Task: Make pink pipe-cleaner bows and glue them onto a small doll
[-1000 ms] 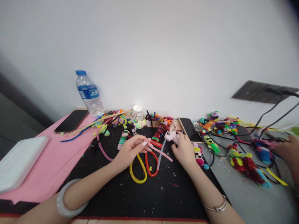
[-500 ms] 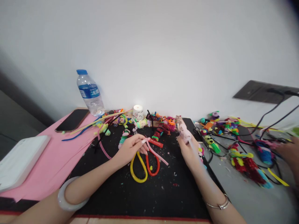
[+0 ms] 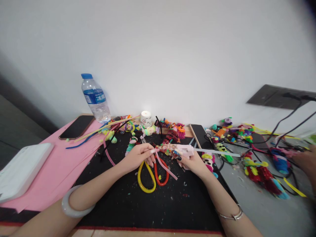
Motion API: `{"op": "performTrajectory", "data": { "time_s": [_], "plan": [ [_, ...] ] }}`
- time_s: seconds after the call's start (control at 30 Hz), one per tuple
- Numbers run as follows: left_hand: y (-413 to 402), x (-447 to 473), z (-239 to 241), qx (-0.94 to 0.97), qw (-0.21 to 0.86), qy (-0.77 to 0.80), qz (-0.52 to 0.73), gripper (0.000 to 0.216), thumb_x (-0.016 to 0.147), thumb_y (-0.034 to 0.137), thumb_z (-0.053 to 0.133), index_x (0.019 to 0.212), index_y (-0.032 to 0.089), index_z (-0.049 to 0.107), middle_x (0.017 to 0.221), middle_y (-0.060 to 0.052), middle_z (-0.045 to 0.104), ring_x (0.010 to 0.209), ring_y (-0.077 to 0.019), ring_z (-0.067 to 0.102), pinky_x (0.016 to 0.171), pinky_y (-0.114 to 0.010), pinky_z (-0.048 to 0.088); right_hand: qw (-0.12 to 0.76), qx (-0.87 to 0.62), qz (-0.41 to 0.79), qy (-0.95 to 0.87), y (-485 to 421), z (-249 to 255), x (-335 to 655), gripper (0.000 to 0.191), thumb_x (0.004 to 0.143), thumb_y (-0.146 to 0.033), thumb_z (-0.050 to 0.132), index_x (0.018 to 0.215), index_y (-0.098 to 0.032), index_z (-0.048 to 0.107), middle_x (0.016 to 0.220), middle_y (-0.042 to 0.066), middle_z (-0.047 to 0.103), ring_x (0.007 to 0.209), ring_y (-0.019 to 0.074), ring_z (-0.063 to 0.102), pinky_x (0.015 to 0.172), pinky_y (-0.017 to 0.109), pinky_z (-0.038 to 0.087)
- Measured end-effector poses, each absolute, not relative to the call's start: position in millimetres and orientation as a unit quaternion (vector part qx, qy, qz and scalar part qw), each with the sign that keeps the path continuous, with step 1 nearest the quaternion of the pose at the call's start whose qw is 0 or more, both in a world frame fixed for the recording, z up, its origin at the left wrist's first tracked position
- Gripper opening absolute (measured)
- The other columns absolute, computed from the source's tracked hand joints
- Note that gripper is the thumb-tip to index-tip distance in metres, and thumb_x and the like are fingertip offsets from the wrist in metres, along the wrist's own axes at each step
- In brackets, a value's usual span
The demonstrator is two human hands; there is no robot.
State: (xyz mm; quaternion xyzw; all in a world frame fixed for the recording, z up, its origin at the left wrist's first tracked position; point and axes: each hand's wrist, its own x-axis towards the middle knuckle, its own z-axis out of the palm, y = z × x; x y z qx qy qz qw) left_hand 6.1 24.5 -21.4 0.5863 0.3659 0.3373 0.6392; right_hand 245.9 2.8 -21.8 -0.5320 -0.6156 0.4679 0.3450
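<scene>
**Glue gun held to a pinched pink pipe cleaner**

A pink pipe cleaner (image 3: 165, 165) is pinched between the thumb and fingertips of the left hand (image 3: 138, 156), at the middle of the black mat (image 3: 148, 207). The fingers are curled nearly shut on the crossing point of the strand, and its two loose ends trail down and to the right over the mat. A yellow loop (image 3: 145, 180) and a red loop (image 3: 162, 176) lie just below the hand, side by side and touching the pink strand.

A pale pink glue gun (image 3: 184, 150) is gripped by the right hand (image 3: 195, 163), whose fingers are closed around the handle. The gun is held level, with its nozzle end pointed left and brought right up to the left fingertips. Whether the nozzle touches the strand cannot be told. A clear glue stick (image 3: 217, 152) juts out of the back of the gun to the right.

On the far left, a water bottle (image 3: 95, 98) stands by the wall, with a dark phone (image 3: 77, 127) lying on pink paper (image 3: 56, 164) near it. A small white cup (image 3: 145, 118) is seen at the far edge of the mat, and a second phone (image 3: 199, 133) lies beyond the gun. Colourful pipe-cleaner figures (image 3: 256, 171) are scattered to the right, where another person's hand (image 3: 304, 161) is seen at the frame edge.
</scene>
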Motion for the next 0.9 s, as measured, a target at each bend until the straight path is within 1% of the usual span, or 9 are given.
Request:
{"op": "performTrajectory", "data": {
  "time_s": [0.23, 0.4, 0.73, 0.9],
  "plan": [
    [25.3, 5.8, -21.6, 0.572, 0.65, 0.367, 0.34, 0.027, 0.079, 0.039, 0.057, 0.076, 0.013, 0.052, 0.062, -0.003, 0.066, 0.049, -0.0132, 0.063, 0.049, -0.023, 0.05, 0.326, -0.52, 0.501, -0.61, 1.8, -21.0, 244.8, 0.021, 0.069, -0.031, 0.062, 0.083, -0.015, 0.06, 0.046, -0.006, 0.052, 0.036, 0.0072, 0.042, 0.036, 0.017, 0.033],
    [25.0, 5.8, -22.6, 0.573, 0.651, 0.363, 0.34, 0.026, 0.081, 0.039, 0.055, 0.076, 0.013, 0.052, 0.062, -0.003, 0.066, 0.049, -0.0126, 0.063, 0.05, -0.023, 0.05, 0.326, -0.518, 0.502, -0.611, 1.5, -22.3, 245.3, 0.025, 0.07, -0.031, 0.062, 0.088, -0.014, 0.06, 0.046, -0.006, 0.051, 0.036, 0.0066, 0.04, 0.035, 0.017, 0.032],
    [24.0, 6.0, -19.4, 0.581, 0.647, 0.36, 0.338, 0.026, 0.081, 0.038, 0.056, 0.076, 0.013, 0.051, 0.062, -0.002, 0.065, 0.049, -0.0114, 0.063, 0.051, -0.022, 0.05, 0.324, -0.519, 0.499, -0.614, 1.3, -20.5, 245.3, 0.024, 0.07, -0.034, 0.062, 0.085, -0.015, 0.06, 0.046, -0.006, 0.051, 0.036, 0.0073, 0.041, 0.036, 0.018, 0.032],
    [24.0, 5.9, -20.8, 0.581, 0.646, 0.362, 0.338, 0.026, 0.08, 0.039, 0.056, 0.076, 0.013, 0.052, 0.061, -0.002, 0.065, 0.049, -0.012, 0.063, 0.05, -0.022, 0.05, 0.332, -0.51, 0.499, -0.617, 2.0, -22.3, 245.9, 0.025, 0.071, -0.034, 0.062, 0.087, -0.015, 0.059, 0.046, -0.006, 0.05, 0.036, 0.0072, 0.041, 0.035, 0.017, 0.032]
  ]
}}
